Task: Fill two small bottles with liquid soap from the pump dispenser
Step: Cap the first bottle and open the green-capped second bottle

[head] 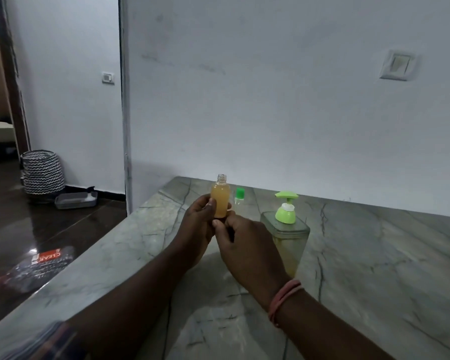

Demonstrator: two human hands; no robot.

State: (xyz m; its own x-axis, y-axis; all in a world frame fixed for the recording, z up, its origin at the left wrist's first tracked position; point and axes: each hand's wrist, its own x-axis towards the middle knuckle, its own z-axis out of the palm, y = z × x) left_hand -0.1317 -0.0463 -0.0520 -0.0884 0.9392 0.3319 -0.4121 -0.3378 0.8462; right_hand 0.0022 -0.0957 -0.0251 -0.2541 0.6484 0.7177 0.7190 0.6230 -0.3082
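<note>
A: What's off the desk, far left?

B: On the dark floor: zigzag-patterned basket (42,171) against the wall, a grey tray (76,200) just beside it, and a clear packet with a red label (40,265) nearer the camera.

A: Hands?

B: Left hand (196,231) is wrapped around the lower body of a small bottle (220,200), thumb across the front. Bottle is upright, lifted above the grey marble desk (374,255), neck open with bare threads, orange-yellow soap up to the shoulder.

A: Right hand?

B: Right hand (244,245) is touching the left, fingers curled in under the bottle's base. Can't tell whether it grips the bottle or anything else. Pink band (283,298) on that wrist.

A: Second bottle?

B: Second small bottle (239,196) stands on the desk behind the hands, near the back wall, green cap on. Contents too small to read.

A: Dispenser?

B: Pump dispenser (286,237) stands on the desk just right of the right hand: clear body, light green pump head, yellowish soap in the lower part.

A: Further right?

B: Bare marble, and a switch plate (398,64) on the wall.
</note>
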